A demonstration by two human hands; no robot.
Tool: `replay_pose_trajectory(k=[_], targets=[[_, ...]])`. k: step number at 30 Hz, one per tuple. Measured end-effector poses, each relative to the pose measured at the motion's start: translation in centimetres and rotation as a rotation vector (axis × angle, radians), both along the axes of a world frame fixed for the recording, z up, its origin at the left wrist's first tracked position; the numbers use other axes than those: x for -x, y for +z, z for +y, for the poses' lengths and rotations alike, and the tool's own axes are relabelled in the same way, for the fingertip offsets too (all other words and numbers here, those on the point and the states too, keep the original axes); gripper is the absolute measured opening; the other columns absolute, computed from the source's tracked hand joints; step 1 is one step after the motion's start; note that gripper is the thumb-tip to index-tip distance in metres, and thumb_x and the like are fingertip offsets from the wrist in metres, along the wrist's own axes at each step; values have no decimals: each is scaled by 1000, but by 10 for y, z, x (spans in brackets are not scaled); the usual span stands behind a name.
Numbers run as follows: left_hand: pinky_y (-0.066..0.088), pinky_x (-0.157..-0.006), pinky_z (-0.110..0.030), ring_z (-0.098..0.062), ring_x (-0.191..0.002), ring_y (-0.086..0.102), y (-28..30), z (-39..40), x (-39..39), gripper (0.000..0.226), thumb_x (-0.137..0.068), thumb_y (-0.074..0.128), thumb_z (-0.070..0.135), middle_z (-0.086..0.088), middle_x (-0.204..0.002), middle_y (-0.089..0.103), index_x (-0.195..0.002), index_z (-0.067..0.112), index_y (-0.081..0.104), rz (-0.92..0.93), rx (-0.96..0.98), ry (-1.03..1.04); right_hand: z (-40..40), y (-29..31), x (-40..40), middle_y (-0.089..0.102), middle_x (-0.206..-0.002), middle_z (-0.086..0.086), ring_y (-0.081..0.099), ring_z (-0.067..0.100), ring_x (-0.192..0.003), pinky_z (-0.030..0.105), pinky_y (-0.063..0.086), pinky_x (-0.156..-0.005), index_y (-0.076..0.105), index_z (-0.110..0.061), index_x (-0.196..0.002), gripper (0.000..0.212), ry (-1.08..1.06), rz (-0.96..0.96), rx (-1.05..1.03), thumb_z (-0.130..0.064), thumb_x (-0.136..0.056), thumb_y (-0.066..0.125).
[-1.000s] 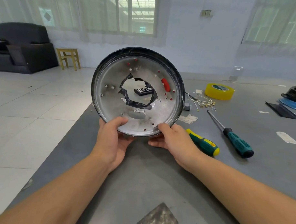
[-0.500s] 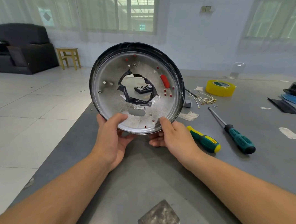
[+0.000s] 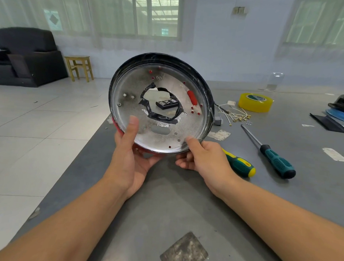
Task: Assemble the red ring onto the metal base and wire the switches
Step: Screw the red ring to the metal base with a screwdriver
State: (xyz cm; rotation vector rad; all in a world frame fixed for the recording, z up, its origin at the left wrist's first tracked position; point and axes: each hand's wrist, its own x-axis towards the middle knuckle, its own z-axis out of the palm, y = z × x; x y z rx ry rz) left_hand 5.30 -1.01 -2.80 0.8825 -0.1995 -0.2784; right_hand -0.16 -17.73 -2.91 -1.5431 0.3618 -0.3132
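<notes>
I hold a round metal base [image 3: 194, 129] upright above the grey table [image 3: 184, 199], its dull silver face towards me. Black tape wraps its outer rim and lines its jagged centre hole. The red ring [image 3: 118, 129] shows as a thin red edge behind the lower left rim and through small holes and a slot. My left hand [image 3: 131, 158] grips the lower left rim, thumb lying on the face. My right hand [image 3: 203, 160] grips the lower right rim. Thin white wires with brass terminals [image 3: 236, 114] lie on the table behind, right of the base.
Two green-handled screwdrivers [image 3: 240, 166] [image 3: 271, 155] lie right of my right hand. A yellow tape roll [image 3: 255, 103], a small grey block [image 3: 218, 121], a black bit case [image 3: 167, 103] seen through the centre hole, and blue and black parts [image 3: 339, 114] sit further back. The table's left edge runs beside the tiled floor.
The base has tipped and shifted slightly right. My left thumb has slid up onto its face, and a red edge now shows below the lower left rim.
</notes>
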Motion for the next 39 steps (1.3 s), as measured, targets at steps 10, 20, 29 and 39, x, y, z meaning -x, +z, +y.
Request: replay_pose_trajectory(k=[10,20,29,39], targets=[[60,-94,-57,-33,-123,70,-1,6,-8,59,-91,57,78,-8,-134,72,-131,36,71,95,97,-80,-2,6,-3,62,-62,5,74,23,-71,28,62,-71,70,1,-86,32,8,-42,-281,-22,-103,55],[57,-95,-64,-37,-120,71,-1,8,-10,69,-91,57,78,-12,-135,69,-131,24,74,139,145,-62,-2,-4,-5,77,-78,4,78,22,-80,33,63,-83,78,-6,-87,30,24,-40,-162,-26,-102,60],[53,-102,-64,-38,-123,69,-1,9,-12,72,-96,48,76,-15,-135,71,-132,20,73,119,173,-26,4,0,2,76,-78,15,71,18,-61,23,59,-62,74,-4,-87,35,67,-43,15,-33,-101,62],[50,-103,-70,-39,-124,68,-4,11,-17,71,-95,46,76,-16,-136,70,-134,22,71,103,158,-22,7,0,4,75,-71,12,67,18,-55,24,57,-58,69,-6,-75,44,71,-24,109,-41,-100,58]])
